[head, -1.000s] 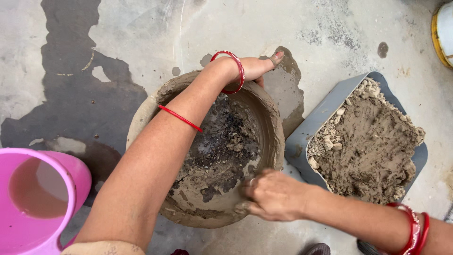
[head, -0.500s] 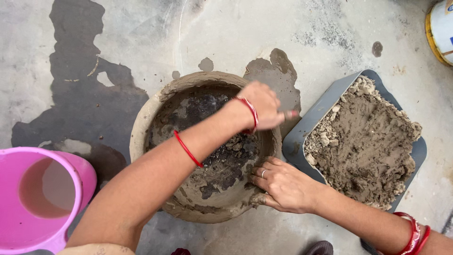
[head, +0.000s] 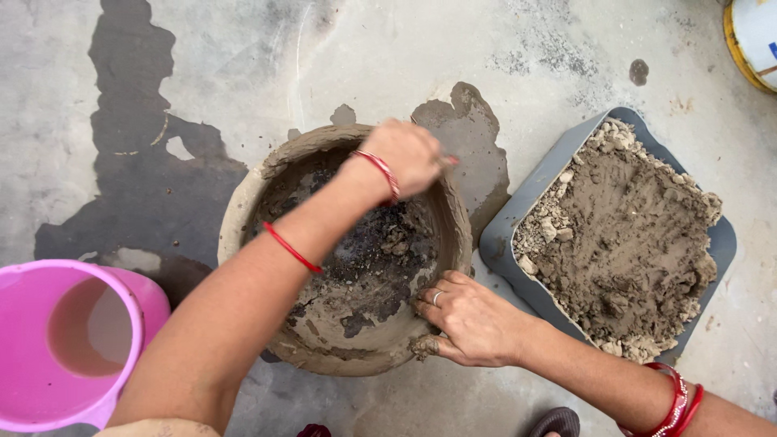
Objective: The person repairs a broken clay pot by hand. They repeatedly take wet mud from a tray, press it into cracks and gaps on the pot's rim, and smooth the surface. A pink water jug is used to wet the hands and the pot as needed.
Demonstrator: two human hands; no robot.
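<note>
A wide, rough clay bowl (head: 243,212) sits on the concrete floor, dark wet mud and crumbs inside it. My left hand (head: 409,154) reaches across the bowl and is cupped over its far right rim; a red bangle and a red thread circle that arm. At the near right rim, my right hand (head: 473,320) clasps the wall, fingers inside and thumb outside, with mud on the fingertips and a ring on one finger. Red bangles show on the right wrist.
A grey tray (head: 518,212) heaped with crumbly brown clay (head: 631,235) lies right of the bowl. A pink bucket (head: 121,311) of muddy water stands at the lower left. Wet dark patches (head: 137,170) mark the floor. A yellow-and-white container (head: 753,32) is at the top right.
My left hand has come back from beyond the bowl's far edge onto the far right rim. My right hand has kept its hold on the near right rim, shifting slightly along it.
</note>
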